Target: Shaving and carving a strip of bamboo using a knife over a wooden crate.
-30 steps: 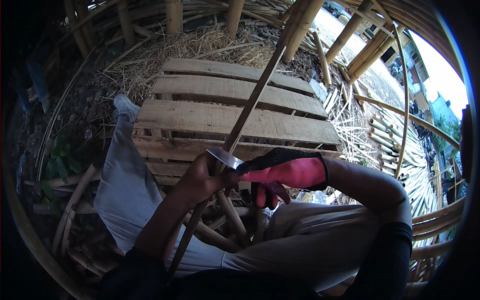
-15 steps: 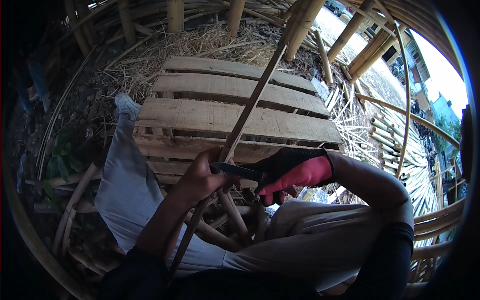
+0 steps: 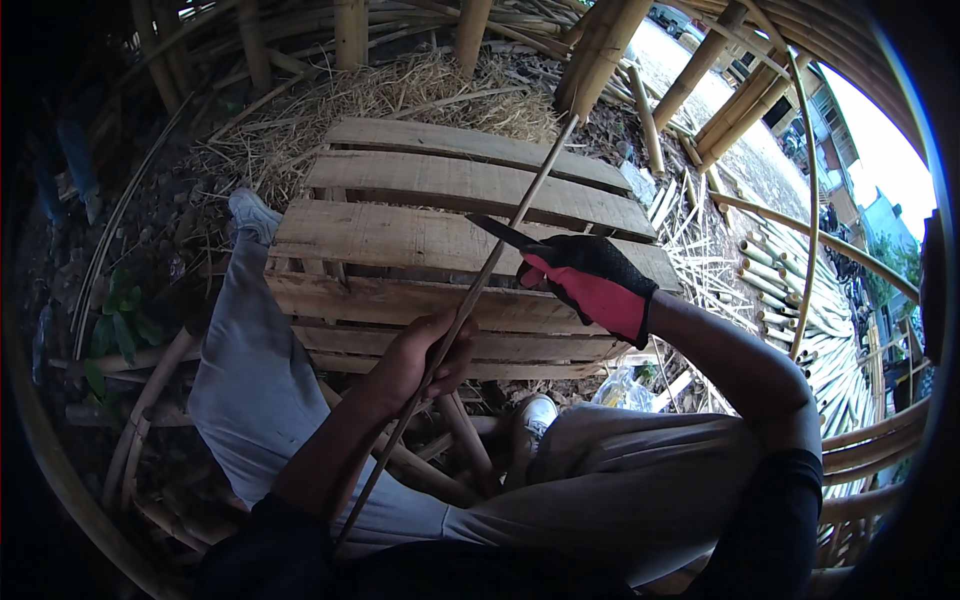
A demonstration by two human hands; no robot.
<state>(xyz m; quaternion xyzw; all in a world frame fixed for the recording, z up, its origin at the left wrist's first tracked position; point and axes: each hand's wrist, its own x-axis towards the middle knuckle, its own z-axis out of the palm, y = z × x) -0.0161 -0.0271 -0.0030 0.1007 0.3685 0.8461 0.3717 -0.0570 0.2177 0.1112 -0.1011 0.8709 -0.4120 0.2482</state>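
A long thin bamboo strip slants from near my lap up and away to the right, over the slatted pallet. My bare left hand is wrapped round its lower half. In a black and red glove, my right hand grips a knife, whose handle is hidden in the fist. The dark blade points to the left and crosses the strip beyond my left hand. Whether its edge touches the strip, I cannot tell.
The wooden pallet lies in front of my legs, with dry straw behind it. Bamboo posts rise at the back. Cut bamboo poles and pale shavings cover the ground at right. Bamboo poles lie between my legs.
My right hand with the knife has moved up and away along the strip, off my left hand. The strip now shows its narrow side. My left hand has shifted slightly.
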